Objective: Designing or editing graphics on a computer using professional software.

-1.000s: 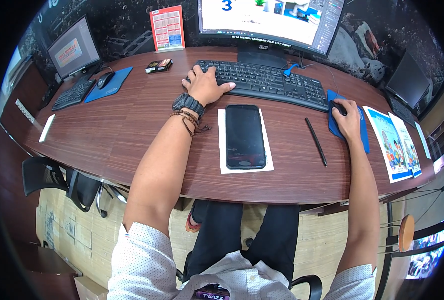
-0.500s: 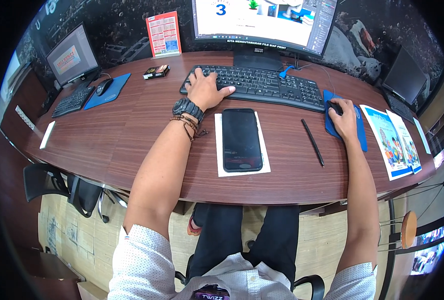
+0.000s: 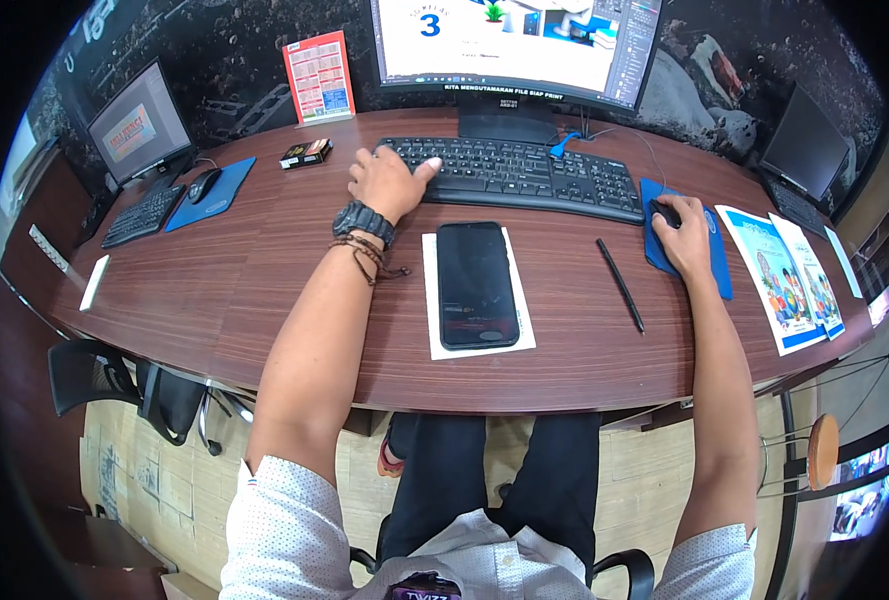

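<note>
Left hand [image 3: 389, 182] lies flat on the left end of the keyboard [image 3: 514, 175], fingers spread over keys and gripping nothing, while right hand [image 3: 682, 235] cups the mouse [image 3: 664, 212] on its blue pad [image 3: 686, 250] beside the keyboard, each within easy reach.

Wooden desk [image 3: 264, 290]: keyboard [image 3: 524, 175], phone [image 3: 476, 285], perhaps pen [image 3: 620, 285]
</note>
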A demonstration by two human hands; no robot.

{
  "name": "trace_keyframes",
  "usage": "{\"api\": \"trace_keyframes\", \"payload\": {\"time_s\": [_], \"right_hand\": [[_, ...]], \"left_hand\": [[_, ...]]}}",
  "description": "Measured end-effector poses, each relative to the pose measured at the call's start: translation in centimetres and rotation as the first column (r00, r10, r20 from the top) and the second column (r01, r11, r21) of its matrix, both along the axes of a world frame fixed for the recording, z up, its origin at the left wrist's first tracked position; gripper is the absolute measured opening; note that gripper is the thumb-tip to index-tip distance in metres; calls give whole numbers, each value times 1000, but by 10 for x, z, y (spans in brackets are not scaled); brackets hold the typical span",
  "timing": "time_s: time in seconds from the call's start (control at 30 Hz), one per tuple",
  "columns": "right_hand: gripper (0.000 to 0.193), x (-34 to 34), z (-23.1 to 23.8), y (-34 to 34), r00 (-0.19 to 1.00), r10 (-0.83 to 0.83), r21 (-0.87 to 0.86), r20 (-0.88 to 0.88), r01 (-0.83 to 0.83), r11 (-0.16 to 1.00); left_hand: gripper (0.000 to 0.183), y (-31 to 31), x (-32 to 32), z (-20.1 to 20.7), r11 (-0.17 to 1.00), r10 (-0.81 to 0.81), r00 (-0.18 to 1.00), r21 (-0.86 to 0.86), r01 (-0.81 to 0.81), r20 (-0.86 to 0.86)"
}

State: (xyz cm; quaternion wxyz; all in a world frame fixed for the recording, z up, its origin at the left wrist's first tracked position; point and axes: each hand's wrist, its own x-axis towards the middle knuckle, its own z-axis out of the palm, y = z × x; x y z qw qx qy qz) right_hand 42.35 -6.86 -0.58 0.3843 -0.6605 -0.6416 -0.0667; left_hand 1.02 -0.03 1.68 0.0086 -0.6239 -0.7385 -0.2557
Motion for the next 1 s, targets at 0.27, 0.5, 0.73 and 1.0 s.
{"api": "trace_keyframes", "payload": {"time_s": [0.27, 0.5, 0.73, 1.0], "right_hand": [[36, 2, -2, 1, 1000, -5, -12, 1, 5, 1000], [35, 2, -2, 1, 1000, 1, -9, 4, -1, 1000], [36, 1, 0, 0, 1000, -3, -2, 2, 3, 1000], [35, 2, -1, 1, 1000, 3, -2, 5, -3, 1000]], "left_hand": [[75, -3, -5, 4, 999, 0, 998, -35, -2, -58], [75, -4, -5, 3, 999, -4, 998, -38, 2, -56], [75, -4, -5, 6, 999, -3, 999, -39, 1, -52], [76, -3, -5, 5, 999, -5, 999, -47, 3, -42]]}}
